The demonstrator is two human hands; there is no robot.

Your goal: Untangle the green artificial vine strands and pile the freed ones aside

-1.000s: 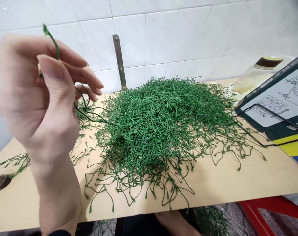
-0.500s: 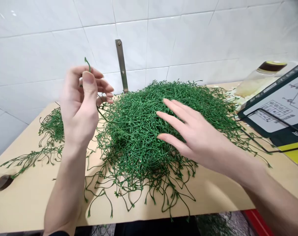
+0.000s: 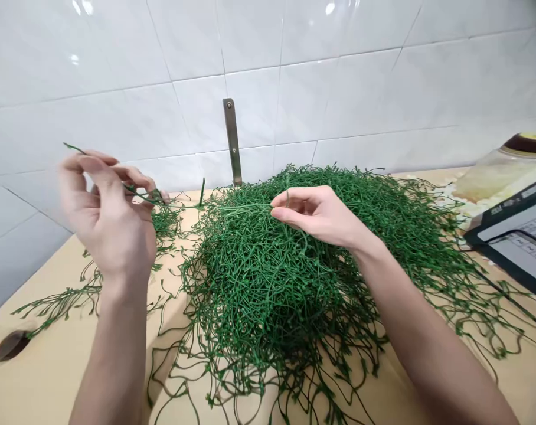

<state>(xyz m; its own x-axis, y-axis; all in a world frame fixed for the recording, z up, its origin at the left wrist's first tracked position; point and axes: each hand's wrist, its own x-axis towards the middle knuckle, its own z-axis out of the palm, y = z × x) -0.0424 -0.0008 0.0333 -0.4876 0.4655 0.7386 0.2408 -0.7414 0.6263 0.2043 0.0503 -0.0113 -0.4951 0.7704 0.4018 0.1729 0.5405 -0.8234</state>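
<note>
A big tangled heap of thin green plastic stems (image 3: 294,260) covers the middle of the tan table (image 3: 38,378). My left hand (image 3: 106,215) is raised at the left, its fingers pinched on one green stem (image 3: 139,195) that runs toward the heap. My right hand (image 3: 316,212) rests on top of the heap, thumb and fingers pinched on another strand that stretches left from it. A smaller bunch of stems (image 3: 164,221) lies behind my left hand.
A metal bracket (image 3: 232,141) stands against the white tiled wall behind the heap. A clear jar with a dark lid (image 3: 502,168) and a dark printed box (image 3: 516,236) sit at the right. Loose stems (image 3: 59,301) trail at the left near a dark hole (image 3: 9,345).
My right hand went from open above the heap to pinching a strand on top. My left hand moved left and lower with its stem. The view tilted down and closer.
</note>
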